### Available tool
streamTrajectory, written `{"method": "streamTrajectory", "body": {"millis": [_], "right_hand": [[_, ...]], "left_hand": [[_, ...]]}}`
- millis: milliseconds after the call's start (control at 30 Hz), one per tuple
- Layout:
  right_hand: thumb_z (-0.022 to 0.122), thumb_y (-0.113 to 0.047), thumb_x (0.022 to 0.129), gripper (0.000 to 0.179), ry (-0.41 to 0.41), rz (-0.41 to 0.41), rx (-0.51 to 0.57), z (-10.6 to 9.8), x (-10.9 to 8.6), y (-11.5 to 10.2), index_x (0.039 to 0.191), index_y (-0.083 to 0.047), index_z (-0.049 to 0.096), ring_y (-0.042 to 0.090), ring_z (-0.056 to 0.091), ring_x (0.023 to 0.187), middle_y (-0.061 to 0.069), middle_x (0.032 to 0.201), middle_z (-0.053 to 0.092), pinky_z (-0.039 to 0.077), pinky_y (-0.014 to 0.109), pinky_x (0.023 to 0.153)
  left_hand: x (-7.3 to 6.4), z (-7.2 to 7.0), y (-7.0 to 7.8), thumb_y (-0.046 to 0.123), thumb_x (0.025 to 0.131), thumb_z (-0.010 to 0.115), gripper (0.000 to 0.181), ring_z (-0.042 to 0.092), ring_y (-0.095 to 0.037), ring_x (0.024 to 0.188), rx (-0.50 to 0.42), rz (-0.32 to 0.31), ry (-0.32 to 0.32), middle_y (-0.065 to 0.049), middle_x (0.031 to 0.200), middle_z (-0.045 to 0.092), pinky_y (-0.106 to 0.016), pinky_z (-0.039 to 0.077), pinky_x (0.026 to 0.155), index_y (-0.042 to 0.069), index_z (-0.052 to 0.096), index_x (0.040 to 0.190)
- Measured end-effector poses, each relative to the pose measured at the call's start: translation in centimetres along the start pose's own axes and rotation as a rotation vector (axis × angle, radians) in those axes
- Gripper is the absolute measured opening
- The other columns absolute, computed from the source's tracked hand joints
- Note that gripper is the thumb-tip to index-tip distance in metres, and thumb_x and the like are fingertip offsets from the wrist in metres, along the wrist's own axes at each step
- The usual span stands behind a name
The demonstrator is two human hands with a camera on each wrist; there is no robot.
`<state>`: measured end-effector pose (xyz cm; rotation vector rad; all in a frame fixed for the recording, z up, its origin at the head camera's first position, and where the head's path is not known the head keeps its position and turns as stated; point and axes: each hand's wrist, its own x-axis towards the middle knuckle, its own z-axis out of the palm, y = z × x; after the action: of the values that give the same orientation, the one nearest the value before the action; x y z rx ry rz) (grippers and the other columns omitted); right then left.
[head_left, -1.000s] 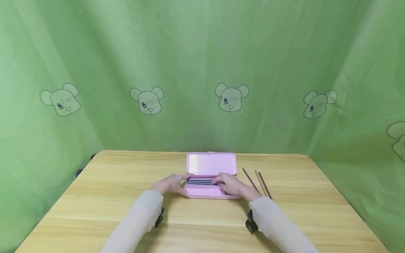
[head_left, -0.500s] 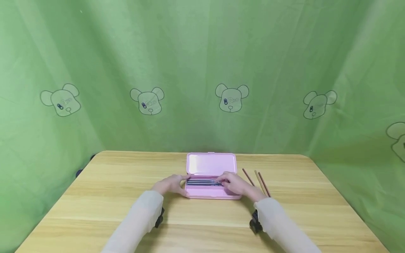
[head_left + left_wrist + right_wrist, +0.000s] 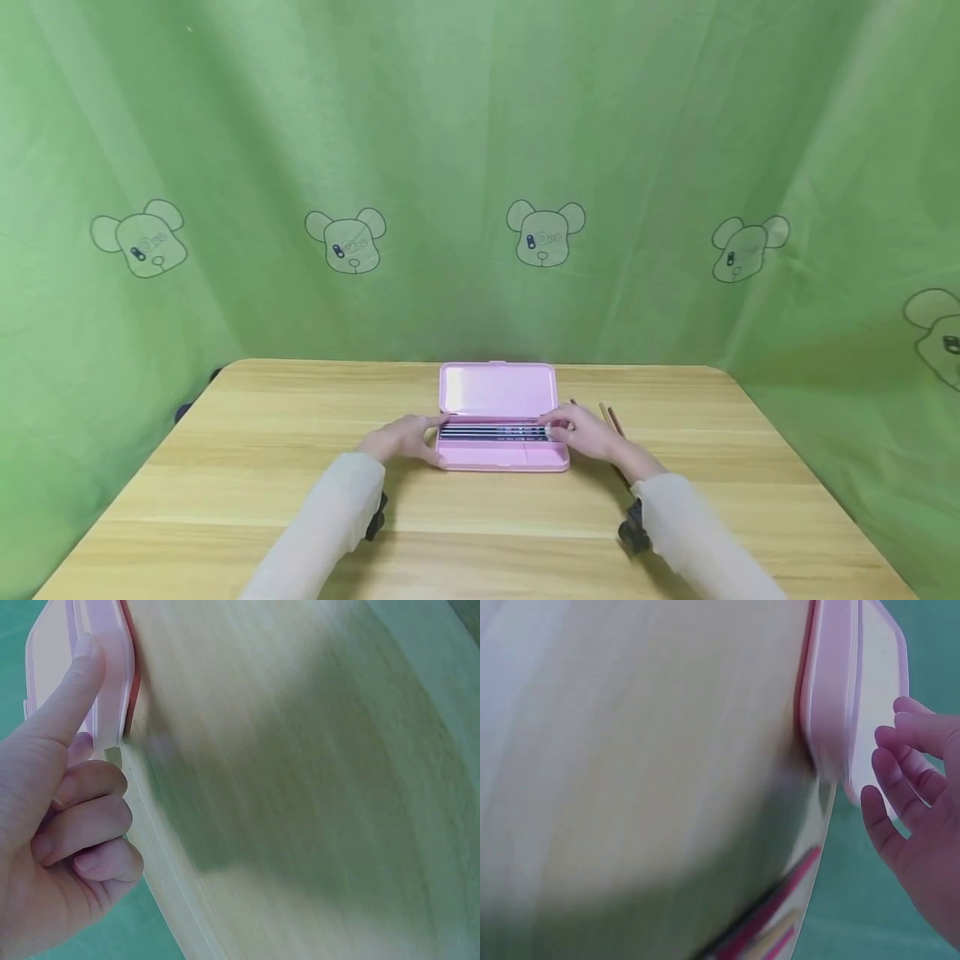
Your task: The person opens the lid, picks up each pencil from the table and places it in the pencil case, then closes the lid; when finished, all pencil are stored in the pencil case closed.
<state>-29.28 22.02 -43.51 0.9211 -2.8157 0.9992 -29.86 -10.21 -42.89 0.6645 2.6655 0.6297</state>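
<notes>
An opened pink pencil case (image 3: 480, 455) lies on the wooden table, its lid (image 3: 497, 389) tipped back at the far side. Dark striped pencils (image 3: 487, 432) lie side by side in its rear compartment; the front compartment shows bare pink. My left hand (image 3: 405, 437) grips the case's left end between thumb and index finger, with the other fingers curled, as the left wrist view shows. At the right end, my right hand (image 3: 588, 432) is over the pencil ends, fingers loosely bent. In the right wrist view nothing shows between the thumb and fingertips; contact with the pencils is hidden.
Several loose reddish and tan pencils (image 3: 612, 419) lie on the table (image 3: 480, 533) right of the case, partly under my right forearm. A green curtain (image 3: 450, 125) with bear-head drawings hangs behind the table's far edge.
My right hand has slid rightward along the pencils to their right ends, uncovering more of them and of the front compartment. My left hand has stayed at the case's left end.
</notes>
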Motion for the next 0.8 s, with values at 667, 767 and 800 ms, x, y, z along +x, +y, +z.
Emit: {"method": "streamTrajectory", "body": {"millis": [667,767,800], "right_hand": [[0.056,-0.011,0.089,0.035,-0.006,0.186,-0.020,-5.2,-7.1,4.4,0.114,0.012,0.052,0.021,0.057,0.080,0.010,0.087,0.059,0.050,0.029,0.070],[0.056,-0.015,0.089,0.039,-0.067,0.248,-0.017,-5.5,-8.1,4.6,0.116,0.012,0.049,0.026,0.057,0.084,0.014,0.091,0.059,0.051,0.037,0.072],[0.056,-0.017,0.089,0.041,-0.081,0.272,-0.013,-5.5,-8.4,4.5,0.118,0.012,0.048,0.028,0.057,0.086,0.015,0.093,0.059,0.050,0.039,0.073]], "left_hand": [[0.0,0.1,0.0,0.030,0.069,0.078,0.085,0.039,-0.037,0.126,0.007,0.026,0.006,-0.022,0.137,0.041,-0.045,0.031,0.106,0.008,0.037,0.139],[0.0,0.0,0.1,0.030,0.069,0.078,0.084,0.039,-0.037,0.125,0.008,0.030,0.007,-0.023,0.136,0.042,-0.045,0.032,0.105,0.007,0.037,0.139],[0.0,0.0,0.0,0.030,0.069,0.078,0.084,0.039,-0.037,0.126,0.006,0.025,0.004,-0.023,0.136,0.042,-0.045,0.031,0.106,0.008,0.037,0.139]]}}
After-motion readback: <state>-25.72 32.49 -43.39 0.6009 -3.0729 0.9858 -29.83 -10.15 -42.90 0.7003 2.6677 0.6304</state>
